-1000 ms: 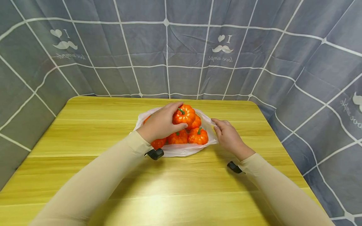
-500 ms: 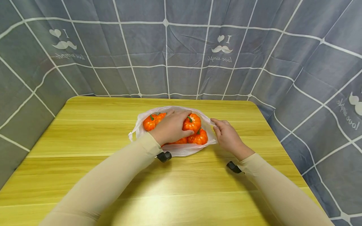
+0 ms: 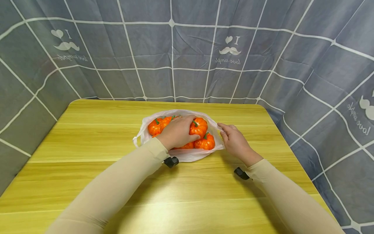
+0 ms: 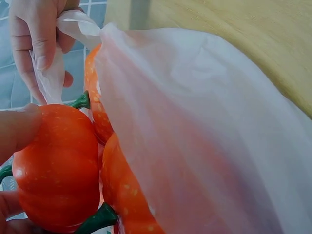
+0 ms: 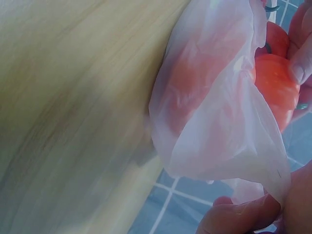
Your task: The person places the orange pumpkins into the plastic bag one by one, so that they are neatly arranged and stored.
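Observation:
A white, see-through plastic bag point(image 3: 193, 157) lies with its mouth spread on the table, holding several small orange pumpkins with green stems. My left hand point(image 3: 179, 130) reaches into the bag's mouth and grips one pumpkin point(image 3: 199, 127), thumb on its near side. In the left wrist view that pumpkin point(image 4: 58, 165) sits between thumb and fingers, against its neighbours. My right hand point(image 3: 236, 140) pinches the bag's right end. More pumpkins lie at the left point(image 3: 155, 126) and at the lower right point(image 3: 206, 143); others are partly hidden by my left hand.
The yellow wood-grain table point(image 3: 204, 195) reaches out on all sides of the bag. Behind it and along both sides hangs a grey curtain point(image 3: 152, 45) with white grid lines.
My left hand has moved right and a little lower with the pumpkin, uncovering the pumpkins at the bag's left; it has barely shifted in the last half second. The right hand has stayed put.

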A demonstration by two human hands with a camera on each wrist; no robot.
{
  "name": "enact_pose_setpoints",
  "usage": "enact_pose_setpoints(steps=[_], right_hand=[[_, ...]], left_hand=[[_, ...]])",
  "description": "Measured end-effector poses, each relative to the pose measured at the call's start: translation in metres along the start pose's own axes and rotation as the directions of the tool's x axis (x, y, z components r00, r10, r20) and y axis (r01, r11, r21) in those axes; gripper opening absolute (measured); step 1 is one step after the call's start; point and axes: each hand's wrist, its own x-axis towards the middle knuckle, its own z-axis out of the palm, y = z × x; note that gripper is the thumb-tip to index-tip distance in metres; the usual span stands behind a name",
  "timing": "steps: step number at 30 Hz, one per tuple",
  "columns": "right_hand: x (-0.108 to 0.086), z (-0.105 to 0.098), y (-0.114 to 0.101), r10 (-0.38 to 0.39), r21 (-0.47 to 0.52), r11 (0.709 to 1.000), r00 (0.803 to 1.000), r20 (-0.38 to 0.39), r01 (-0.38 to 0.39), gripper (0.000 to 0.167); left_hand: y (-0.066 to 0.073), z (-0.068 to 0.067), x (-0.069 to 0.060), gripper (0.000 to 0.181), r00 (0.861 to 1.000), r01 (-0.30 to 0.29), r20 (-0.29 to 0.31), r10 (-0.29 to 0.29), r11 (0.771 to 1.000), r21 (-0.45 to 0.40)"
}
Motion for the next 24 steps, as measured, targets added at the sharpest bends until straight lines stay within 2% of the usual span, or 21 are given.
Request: enact_pose_setpoints(steps=[17, 24], right_hand=[[-0.0022, 0.0037, 0.0004, -0.003, -0.004, 1.000, 1.000, 0.000, 0.003, 0.044], [-0.0025, 0.0049, 0.0004, -0.005, -0.006, 1.000, 1.000, 0.000, 0.005, 0.044]], left_hand=[[0.0041, 0.0002, -0.0004, 0.072, 0.998, 0.049, 0.043, -0.049, 0.999, 0.006], [0.0043, 0.0019, 0.0000, 0.073, 0.998, 0.039, 0.052, -0.040, 0.999, 0.021]])
